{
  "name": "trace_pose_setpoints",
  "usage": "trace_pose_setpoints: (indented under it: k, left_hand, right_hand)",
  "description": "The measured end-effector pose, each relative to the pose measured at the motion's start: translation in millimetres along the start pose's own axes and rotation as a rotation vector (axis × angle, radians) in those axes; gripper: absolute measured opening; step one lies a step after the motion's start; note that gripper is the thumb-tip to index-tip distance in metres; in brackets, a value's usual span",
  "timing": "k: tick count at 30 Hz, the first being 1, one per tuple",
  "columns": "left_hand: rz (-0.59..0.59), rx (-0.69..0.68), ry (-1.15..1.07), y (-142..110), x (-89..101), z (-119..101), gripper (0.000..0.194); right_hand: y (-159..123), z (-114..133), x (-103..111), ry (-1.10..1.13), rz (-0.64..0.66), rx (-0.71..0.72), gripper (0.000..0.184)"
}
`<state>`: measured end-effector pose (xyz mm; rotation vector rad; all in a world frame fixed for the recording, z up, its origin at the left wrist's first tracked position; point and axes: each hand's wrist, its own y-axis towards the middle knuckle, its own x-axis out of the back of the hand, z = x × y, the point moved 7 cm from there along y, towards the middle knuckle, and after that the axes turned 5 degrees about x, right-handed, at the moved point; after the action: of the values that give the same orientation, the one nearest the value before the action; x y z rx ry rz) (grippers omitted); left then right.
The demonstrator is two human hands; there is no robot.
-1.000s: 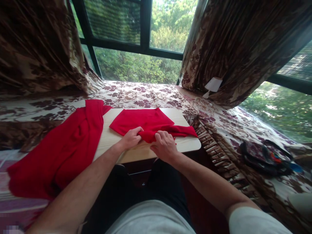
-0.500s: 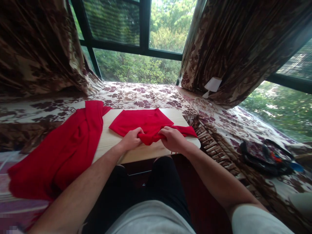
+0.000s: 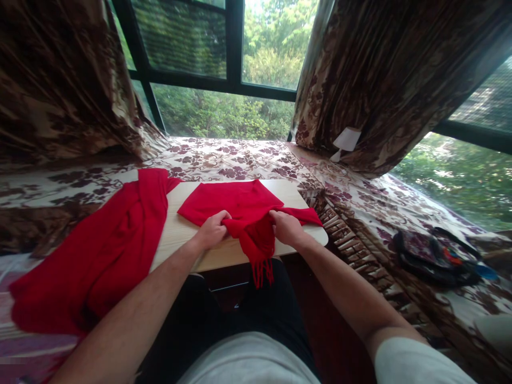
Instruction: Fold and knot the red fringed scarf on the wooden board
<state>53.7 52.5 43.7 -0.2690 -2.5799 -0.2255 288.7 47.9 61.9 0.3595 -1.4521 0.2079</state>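
The red scarf [image 3: 232, 200] lies on the pale wooden table [image 3: 218, 257], its near part lifted between two hands; take the gap between them as the dial's centre. At nine o'clock the left hand [image 3: 213, 230] pinches the scarf's near edge, thumb on top, with the flat panel spreading away from its fingertips toward eleven and twelve. At three o'clock the right hand [image 3: 287, 228] grips a bunched fold with curled fingers; its undersides are hidden, so how many fingers bear on the cloth is hard to say. Between the hands the fabric sags toward six, and its fringe [image 3: 262, 271] dangles over the table's near edge. A narrow red tail extends beyond the right fingers at three. Farther out at nine, a second red cloth [image 3: 116, 240] drapes over the table's side.
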Motion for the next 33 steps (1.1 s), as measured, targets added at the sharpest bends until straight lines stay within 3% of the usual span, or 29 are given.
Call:
trace_pose_setpoints:
  k: [5,8,12,18,22,24,26,28,30,33]
  left_hand:
    - [-0.022,0.059,-0.131,5,1.9,9,0.01]
    - [-0.018,0.094,-0.196,6,-0.1,15,0.01]
    - [-0.045,0.123,-0.302,9,1.3,18,0.011]
    - [-0.095,0.205,-0.56,18,11.2,14,0.016]
    - [-0.143,0.257,-0.651,26,17.9,16,0.022]
    - [-0.151,0.268,-0.677,28,19.0,19,0.023]
    - [-0.139,0.272,-0.693,29,18.0,20,0.023]
    - [-0.119,0.279,-0.708,29,15.9,20,0.022]
    - [-0.103,0.284,-0.721,28,14.1,19,0.022]
    - [-0.095,0.264,-0.717,26,14.0,15,0.021]
  right_hand:
    - [7,-17,7,-0.056,-0.183,-0.073,0.042]
    - [17,-33,1,-0.052,-0.112,-0.074,0.038]
    - [28,-48,-12,0.129,0.042,-0.007,0.02]
    - [39,-62,1,0.331,-0.007,0.075,0.011]
    - [49,-72,22,0.471,-0.05,0.082,0.011]
    - [54,-74,27,0.508,-0.001,0.067,0.026]
    - [56,-71,25,0.44,0.135,0.074,0.042]
    - [55,-63,24,0.27,0.238,0.123,0.037]
    - [53,-56,33,0.098,0.152,0.141,0.022]
    - [39,-50,53,-0.04,-0.162,0.065,0.018]
